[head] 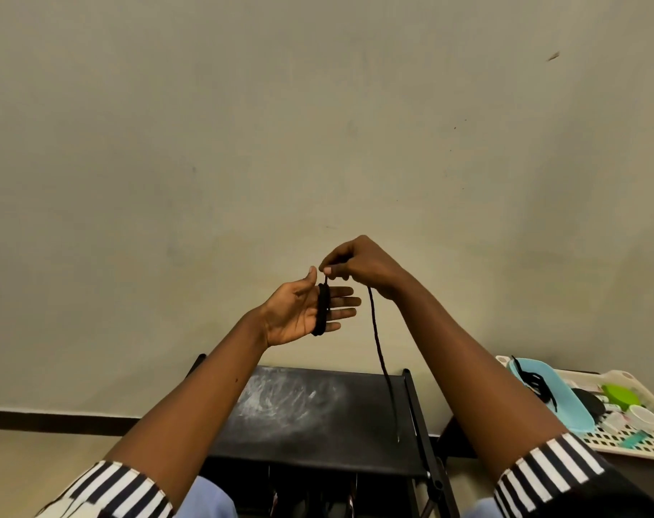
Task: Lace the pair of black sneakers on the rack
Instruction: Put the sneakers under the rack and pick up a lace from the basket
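Note:
A black shoelace (381, 353) is wound in several turns around the straight fingers of my left hand (303, 312), which is held palm up in front of the wall. My right hand (359, 265) pinches the lace just above that coil, and the free end hangs down from it to the top of the black shoe rack (318, 413). Dark shoes show dimly on a lower shelf of the rack at the bottom edge, too dark to make out.
At the right, a white perforated basket (632, 439) holds a light blue tray (557, 398) with another black lace (538, 385) on it, a green lid and small containers. A plain wall fills the upper view.

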